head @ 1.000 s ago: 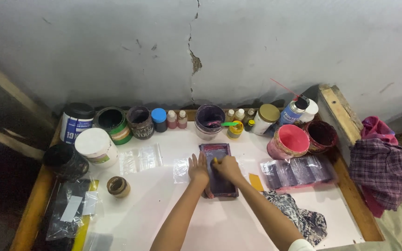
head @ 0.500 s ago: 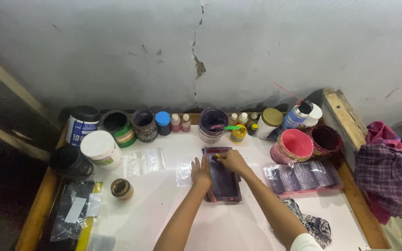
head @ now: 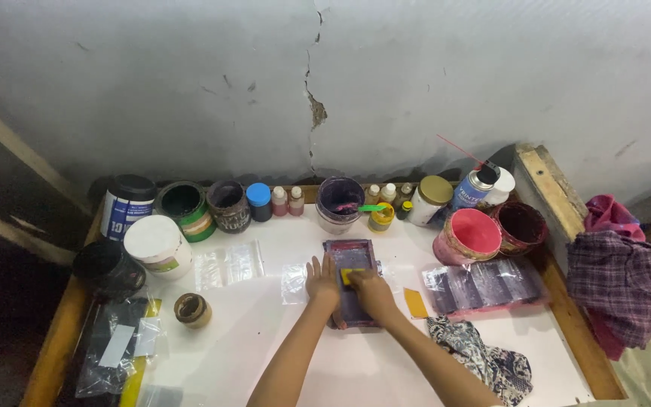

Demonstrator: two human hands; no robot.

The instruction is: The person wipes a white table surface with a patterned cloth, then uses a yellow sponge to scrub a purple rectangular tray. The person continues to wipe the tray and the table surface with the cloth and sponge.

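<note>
Purple-stained and framed in dark pink, a small rectangular printing screen (head: 352, 280) lies flat near the middle of the white tabletop (head: 265, 339). The left hand (head: 322, 281) rests flat and open against the screen's left edge, fingers spread. The right hand (head: 373, 292) is closed on a small yellow squeegee card (head: 351, 276) pressed onto the mesh. Along the wall stand packages in a row: a blue-and-white labelled jar with a black lid (head: 124, 205), a green-banded open tub (head: 184, 208), a white-lidded tub (head: 157, 243), a blue-capped bottle (head: 258, 201), a blue spray can with a red straw (head: 473, 186) and a pink open pot (head: 469, 234). Clear plastic sleeves (head: 227, 264) lie left of the screen, and a loose yellow card (head: 415, 303) lies to its right. Half a second earlier the right hand sat at the screen's far end; it has since drawn the squeegee back to mid-screen, while the left hand has stayed put.
</note>
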